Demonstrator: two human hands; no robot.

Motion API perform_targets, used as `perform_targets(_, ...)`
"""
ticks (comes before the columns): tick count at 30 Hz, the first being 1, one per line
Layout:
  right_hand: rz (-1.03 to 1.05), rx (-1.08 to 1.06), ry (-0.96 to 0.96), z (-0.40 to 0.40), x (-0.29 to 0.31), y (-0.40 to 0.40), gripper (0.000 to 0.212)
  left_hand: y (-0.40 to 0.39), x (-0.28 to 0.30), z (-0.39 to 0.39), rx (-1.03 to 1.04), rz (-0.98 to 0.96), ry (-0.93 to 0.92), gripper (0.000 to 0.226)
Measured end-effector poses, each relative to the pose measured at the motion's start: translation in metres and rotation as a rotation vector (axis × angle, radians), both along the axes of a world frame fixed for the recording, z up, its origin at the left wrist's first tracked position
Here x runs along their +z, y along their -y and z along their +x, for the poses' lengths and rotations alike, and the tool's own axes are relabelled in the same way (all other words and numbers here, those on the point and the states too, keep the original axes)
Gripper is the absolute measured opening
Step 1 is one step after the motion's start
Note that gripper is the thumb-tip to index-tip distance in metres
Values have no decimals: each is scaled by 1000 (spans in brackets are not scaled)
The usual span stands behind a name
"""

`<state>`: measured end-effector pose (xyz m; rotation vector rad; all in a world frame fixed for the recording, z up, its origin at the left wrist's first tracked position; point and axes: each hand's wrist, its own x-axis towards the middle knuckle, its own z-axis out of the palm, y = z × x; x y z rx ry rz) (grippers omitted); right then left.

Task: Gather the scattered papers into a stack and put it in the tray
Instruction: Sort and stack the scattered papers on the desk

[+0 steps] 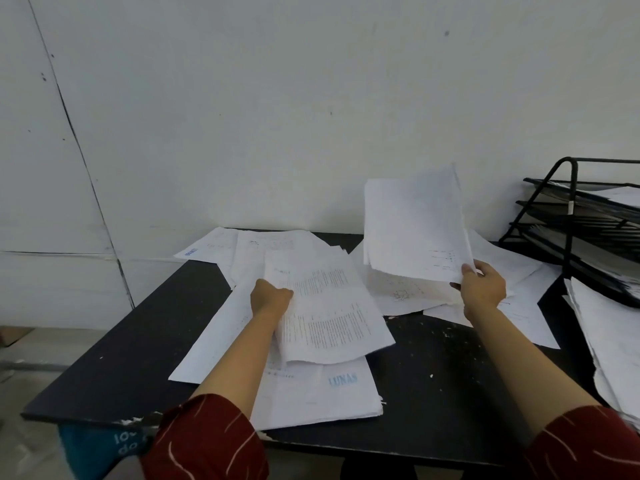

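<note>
Red patterned sleeves (207, 441) framed the bottom of the view, both forearms reaching out over the black table (433, 368). At the left, the left hand (272, 299) was closed on the edge of a printed bundle of sheets (329, 310), lifting that edge off the papers beneath; under it lay a flat pile stamped LUNAS (322, 393). Opposite, the right hand (483, 289) pinched the lower corner of a raised sheaf of papers (415, 223), held nearly upright above the table. More loose sheets (519, 306) lay scattered below and beside it. Further right, the black wire tray (588, 230) stood at the table's far corner, some paper already in its tiers, with another heap of paper (609, 341) just in front of it.
</note>
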<state>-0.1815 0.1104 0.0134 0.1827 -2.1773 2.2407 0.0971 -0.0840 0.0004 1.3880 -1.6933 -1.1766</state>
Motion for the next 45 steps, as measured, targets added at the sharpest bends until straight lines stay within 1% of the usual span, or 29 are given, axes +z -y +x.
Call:
perform_targets(2, -3, 24, 11, -1, -1, -2, 35, 0, 6, -2, -31, -9, 27, 36)
perform_targets(3, 9, 65, 14, 0, -1, -1, 35, 1, 9, -3, -47, -10, 1, 42)
perform_targets(5, 56, 170, 16, 2, -4, 1, 34, -2, 10, -6, -84, -18, -123, 66)
perform_targets(6, 85, 219, 13, 4, -5, 2, 33, -2, 9, -7, -116, -37, -184, 72)
perform_targets(7, 117, 265, 6, 7, -6, 4, 33, -2, 6, -8, -146, -56, -217, 68)
perform_targets(8, 149, 309, -6, 9, -8, 4, 31, -2, 4, -11, -179, -70, -225, 58)
perform_targets(10, 216, 392, -29, 14, -12, 6, 28, -3, 0, -14, -239, -67, -156, 27)
perform_targets(11, 238, 426, -27, 16, -14, 7, 26, -5, 1, -15, -261, -27, -149, 22)
perform_targets(13, 288, 494, -9, 21, -17, 9, 22, -4, 0, -17, -267, 111, -187, 45)
perform_targets(14, 313, 529, -6, 23, -18, 10, 21, -3, 1, -18, -257, 173, -224, 50)
perform_targets(17, 343, 607, -6, 27, -17, 11, 22, 3, 1, -20, -195, 312, -263, 57)
perform_targets(20, 422, 588, -20, 28, -18, 11, 27, 4, 1, -22, -132, 365, -278, 58)
perform_targets(23, 453, 552, -32, 28, -18, 11, 30, 0, 2, -23, -77, 365, -324, 46)
perform_targets(25, 461, 566, -28, 28, -17, 9, 31, -3, 3, -24, -60, 346, -315, 50)
perform_targets(27, 518, 587, -41, 29, -15, 7, 30, -1, 0, -24, -63, 322, -303, 52)
perform_targets(30, 555, 664, -69, 27, -12, 5, 26, 6, -5, -23, -97, 269, -326, 47)
perform_targets(31, 571, 697, -77, 28, -9, 5, 25, 8, -6, -21, -116, 256, -318, 51)
perform_targets(32, 587, 725, -75, 28, -7, 3, 27, 8, -6, -21, -145, 244, -302, 59)
perform_targets(34, 606, 711, -69, 28, -4, 2, 40, 8, -6, -20, -190, 202, -248, 71)
perform_targets(35, 590, 654, -73, 26, -4, 2, 45, 8, -6, -20, -197, 169, -207, 73)
perform_targets(36, 541, 572, -81, 22, -6, 3, 43, 7, -6, -20, -207, 131, -168, 73)
perform_targets(37, 496, 465, -108, 17, -9, 3, 37, 6, -7, -20, -229, 89, -144, 73)
perform_targets(38, 516, 348, -160, 11, -11, 4, 31, 5, -8, -19, -261, 55, -128, 74)
perform_targets(39, 598, 241, -214, 6, -12, 4, 32, 5, -10, -19, -295, 31, -118, 75)
perform_targets(40, 711, 158, -242, 2, -12, 4, 42, 5, -11, -18, -321, 18, -112, 75)
perform_targets(42, 917, 68, -173, -2, -11, 1, 78, 7, -15, -16, -354, 6, -105, 73)
perform_targets(43, 978, 55, -121, -6, -11, -1, 94, 9, -16, -16, -364, -2, -106, 71)
perform_targets(45, 1048, 67, -45, -14, -12, -8, 116, 9, -19, -14, -372, -28, -119, 67)
